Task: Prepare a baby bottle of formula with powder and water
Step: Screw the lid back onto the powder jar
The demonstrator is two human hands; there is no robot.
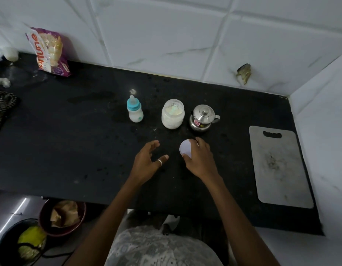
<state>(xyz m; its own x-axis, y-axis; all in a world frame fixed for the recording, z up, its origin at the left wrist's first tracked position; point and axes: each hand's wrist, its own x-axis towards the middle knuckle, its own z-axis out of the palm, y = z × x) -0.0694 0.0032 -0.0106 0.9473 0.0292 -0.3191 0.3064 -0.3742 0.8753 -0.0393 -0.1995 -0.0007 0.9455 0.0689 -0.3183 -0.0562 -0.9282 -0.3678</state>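
Jar opened, bottle not yet touched.

The right hand (200, 160) curls over the white lid (186, 147), gripping it by its rim low over the black counter (70, 141). The left hand (147, 160) hovers just beside it with fingers spread and relaxed, holding nothing. The powder jar (173, 117) stands uncovered between the baby bottle (135, 112) and the steel kettle (202, 118), all three in a row beyond the hands. The bottle stands upright with its blue collar and teat on (whether anything is inside it, I cannot tell). By my reading only the opening of the jar is done. Uncapping the bottle, adding powder and water, closing and mixing all remain.
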